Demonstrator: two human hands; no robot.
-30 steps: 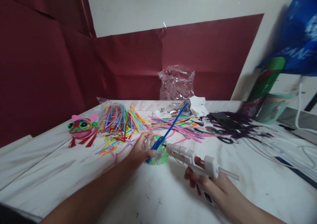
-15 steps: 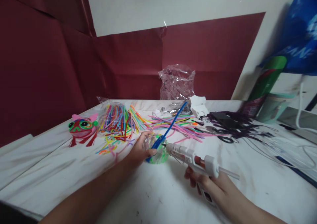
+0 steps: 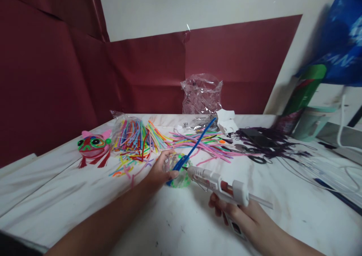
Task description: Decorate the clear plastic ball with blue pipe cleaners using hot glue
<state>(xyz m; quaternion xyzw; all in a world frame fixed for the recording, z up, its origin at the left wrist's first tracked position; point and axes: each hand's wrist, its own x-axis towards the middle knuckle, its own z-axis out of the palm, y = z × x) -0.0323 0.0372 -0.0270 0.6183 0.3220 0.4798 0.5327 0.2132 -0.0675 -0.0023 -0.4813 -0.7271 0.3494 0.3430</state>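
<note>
My left hand (image 3: 162,170) is closed around a rounded clear and green ball-like piece (image 3: 182,180), its thumb pressing a blue pipe cleaner (image 3: 195,146) against it. The pipe cleaner's long free end slants up to the right, and more blue lies along the piece's left side. In my right hand (image 3: 240,212) is a white hot glue gun (image 3: 209,178), gripped by its handle, with a clear glue stick (image 3: 261,201) jutting from the back. Its nozzle points left and meets the piece beside the blue pipe cleaner; whether it touches is hard to tell.
At the left stands a pink and red animal-faced craft (image 3: 94,148). Behind my hands lie a bag of colourful pipe cleaners (image 3: 131,133) and a loose pink pile (image 3: 209,146). Scissors (image 3: 256,158), a dark phone (image 3: 258,138), dark purple strands (image 3: 283,135) and a pale green cup (image 3: 315,124) occupy the right.
The free end of the blue pipe cleaner has swung slightly right. The glue gun has shifted slightly left and down, its nozzle closer in against the piece.
</note>
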